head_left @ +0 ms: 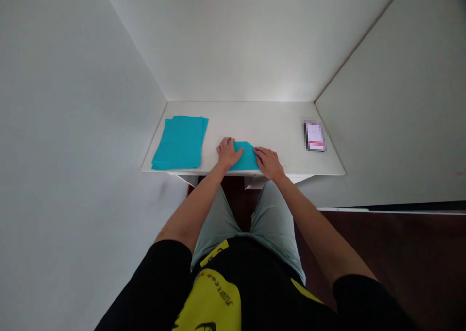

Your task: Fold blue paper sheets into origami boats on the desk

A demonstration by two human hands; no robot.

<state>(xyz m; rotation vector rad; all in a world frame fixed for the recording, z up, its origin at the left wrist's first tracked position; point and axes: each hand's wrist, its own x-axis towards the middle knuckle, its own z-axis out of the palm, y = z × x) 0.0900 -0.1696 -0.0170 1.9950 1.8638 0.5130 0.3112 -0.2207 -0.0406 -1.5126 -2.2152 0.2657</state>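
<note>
A small folded teal paper sheet (246, 157) lies at the front edge of the white table (262, 122). My left hand (228, 153) rests on its left side, fingers laid flat on the paper. My right hand (268, 161) presses on its right side, fingers stretched out flat. The sheet's upper right corner looks folded over. Neither hand grips anything.
A stack of teal paper sheets (180, 141) lies at the table's left. A small dark-framed card or phone (315, 136) sits at the right. White walls close in on the left, back and right. Dark floor shows below the table.
</note>
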